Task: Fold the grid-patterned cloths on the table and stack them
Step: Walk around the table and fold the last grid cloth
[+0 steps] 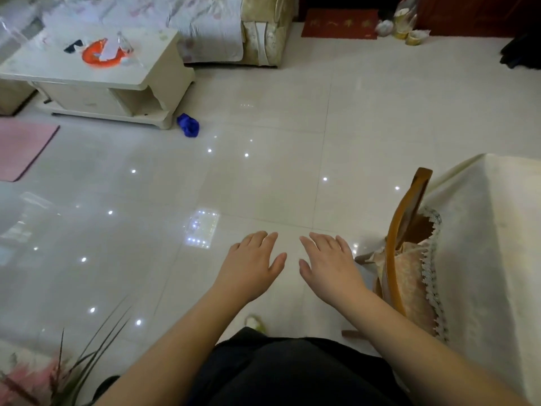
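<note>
My left hand (251,265) and my right hand (329,263) are stretched out side by side, palms down, over the glossy tiled floor. Both hold nothing and their fingers are spread. No grid-patterned cloth shows anywhere in the head view. A table under a cream tablecloth (491,244) fills the right edge, to the right of my right hand; only its near corner and side are visible.
A wooden chair (401,253) with a patterned cushion is tucked against the cream-covered table. A low white coffee table (96,71) stands far left with a red item on it. A blue cloth (188,125) lies on the floor beside it. A pink mat (20,148) lies at left, a plant (73,373) at bottom left.
</note>
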